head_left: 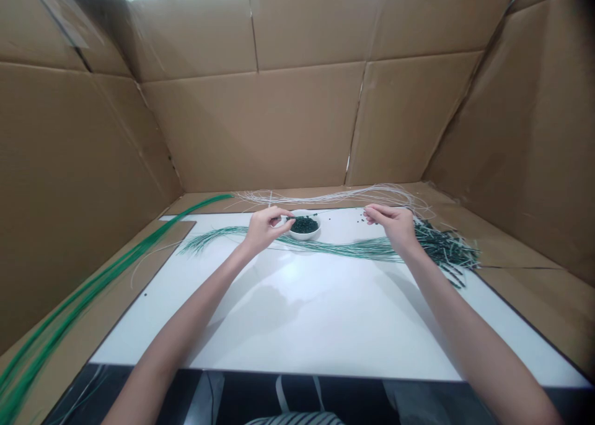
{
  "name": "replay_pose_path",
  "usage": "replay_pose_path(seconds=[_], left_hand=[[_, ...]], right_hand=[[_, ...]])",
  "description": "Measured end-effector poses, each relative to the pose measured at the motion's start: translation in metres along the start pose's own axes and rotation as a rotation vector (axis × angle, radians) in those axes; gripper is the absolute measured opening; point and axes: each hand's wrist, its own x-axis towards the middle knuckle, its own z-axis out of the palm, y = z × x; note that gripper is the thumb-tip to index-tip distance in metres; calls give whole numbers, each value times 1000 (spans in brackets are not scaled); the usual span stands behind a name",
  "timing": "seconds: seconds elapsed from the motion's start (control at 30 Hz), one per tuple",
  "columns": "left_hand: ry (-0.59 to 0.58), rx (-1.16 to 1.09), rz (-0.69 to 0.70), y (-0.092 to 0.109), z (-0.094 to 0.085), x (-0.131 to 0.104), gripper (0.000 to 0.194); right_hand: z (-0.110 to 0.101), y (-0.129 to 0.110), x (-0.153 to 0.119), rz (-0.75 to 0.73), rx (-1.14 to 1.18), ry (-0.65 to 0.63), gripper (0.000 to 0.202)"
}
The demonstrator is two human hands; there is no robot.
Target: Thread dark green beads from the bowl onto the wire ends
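Observation:
A small white bowl [318,232] of tiny dark green beads [304,224] stands near the back of the white board. My left hand [268,228] is at the bowl's left rim, thumb and index finger pinched at the beads. Whatever lies between those fingertips is too small to make out. To the right of the bowl, my right hand [393,224] holds thumb and fingertips pressed together above the board. What it grips is also too fine to identify. Under both hands runs a long bundle of thin green wires [344,248], which ends on the right in a pile of dark green beaded strands [444,246].
Loose white wires [325,198] lie along the back. A thick hank of green strands [116,265] hangs over the left side. Cardboard walls [260,127] close in the back and both sides. A few stray beads dot the white board [297,319].

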Motion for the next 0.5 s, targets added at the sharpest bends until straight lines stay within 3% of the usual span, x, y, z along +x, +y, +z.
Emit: replay_pose_path(seconds=[0.27, 0.5], left_hand=[[12, -49, -55, -1, 2, -1, 13], [-69, -6, -80, 3, 2, 1, 7]], right_hand=[[0, -1, 0, -11, -22, 6, 22], [1, -2, -1, -3, -10, 1, 20]])
